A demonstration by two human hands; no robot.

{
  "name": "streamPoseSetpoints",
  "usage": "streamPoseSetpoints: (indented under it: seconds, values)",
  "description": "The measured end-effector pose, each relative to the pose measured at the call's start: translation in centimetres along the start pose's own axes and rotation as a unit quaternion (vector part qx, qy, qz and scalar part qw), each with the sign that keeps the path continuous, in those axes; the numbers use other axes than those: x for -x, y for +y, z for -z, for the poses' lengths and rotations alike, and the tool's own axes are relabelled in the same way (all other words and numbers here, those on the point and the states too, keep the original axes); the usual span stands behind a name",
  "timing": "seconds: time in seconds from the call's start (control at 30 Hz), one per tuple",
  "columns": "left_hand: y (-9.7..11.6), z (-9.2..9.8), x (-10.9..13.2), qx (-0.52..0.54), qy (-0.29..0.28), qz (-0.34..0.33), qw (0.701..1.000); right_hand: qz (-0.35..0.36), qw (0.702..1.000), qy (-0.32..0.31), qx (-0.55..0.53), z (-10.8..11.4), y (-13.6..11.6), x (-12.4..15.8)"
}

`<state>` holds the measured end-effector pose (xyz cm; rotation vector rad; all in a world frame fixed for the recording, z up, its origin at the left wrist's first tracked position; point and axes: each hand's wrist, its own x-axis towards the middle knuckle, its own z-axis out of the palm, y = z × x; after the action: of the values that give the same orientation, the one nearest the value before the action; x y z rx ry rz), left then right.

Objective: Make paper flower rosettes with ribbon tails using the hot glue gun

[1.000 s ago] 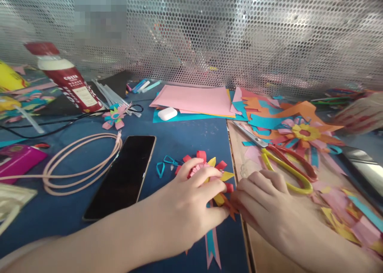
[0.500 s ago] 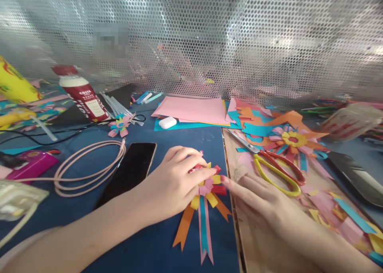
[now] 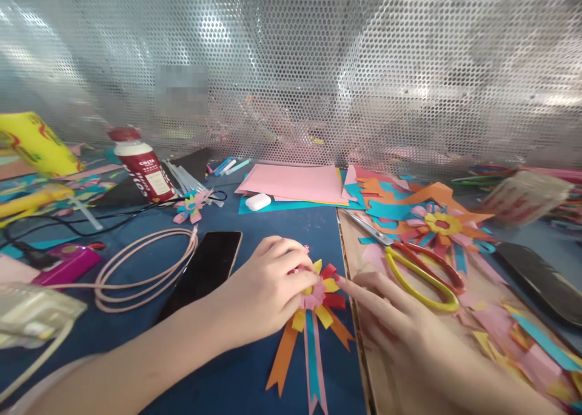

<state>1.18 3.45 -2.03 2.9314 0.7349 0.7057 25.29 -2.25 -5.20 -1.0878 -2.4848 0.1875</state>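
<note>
A paper flower badge (image 3: 314,293) lies on the blue table, with pink, yellow and red looped petals and orange, blue and pink notched tails hanging towards me. My left hand (image 3: 279,281) covers its left side, fingers bent and closed on the petals and centre; their tips are partly hidden. From the right, my right hand (image 3: 400,312) reaches in with the index finger stretched out, its tip at the right-hand yellow petal. The other right fingers are loosely bent over the cardboard (image 3: 386,378), and nothing shows in them.
Red and yellow scissors (image 3: 422,269) lie beyond my right hand. A finished paper flower (image 3: 442,224) rests among scraps at right. Left of my left hand are a black phone (image 3: 204,269) and coiled cable (image 3: 102,281). Pink paper sheets (image 3: 295,183) and a perforated metal panel (image 3: 282,57) stand behind.
The view has tilted up slightly, so everything sits lower. My left fingers have drawn back a little to the left, uncovering more of the flower's centre and red petal.
</note>
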Motion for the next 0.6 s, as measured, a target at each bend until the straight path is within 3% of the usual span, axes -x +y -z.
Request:
streamPoseSetpoints:
  seconds: [0.23, 0.33, 0.6]
  values:
    - [-0.2, -0.2, 0.2, -0.026, -0.005, -0.017, 1.0, 0.043, 0.998, 0.043, -0.005, 1.0, -1.8, -0.1]
    - [-0.4, -0.3, 0.3, -0.017, -0.013, -0.021, 1.0, 0.059, 0.998, 0.03, 0.022, 1.4, -2.3, -0.3]
    - [-0.2, 0.0, 0.2, 0.018, -0.052, -0.033, 0.998, 0.112, 0.987, 0.081, 0.081, 0.6, -2.6, -0.5]
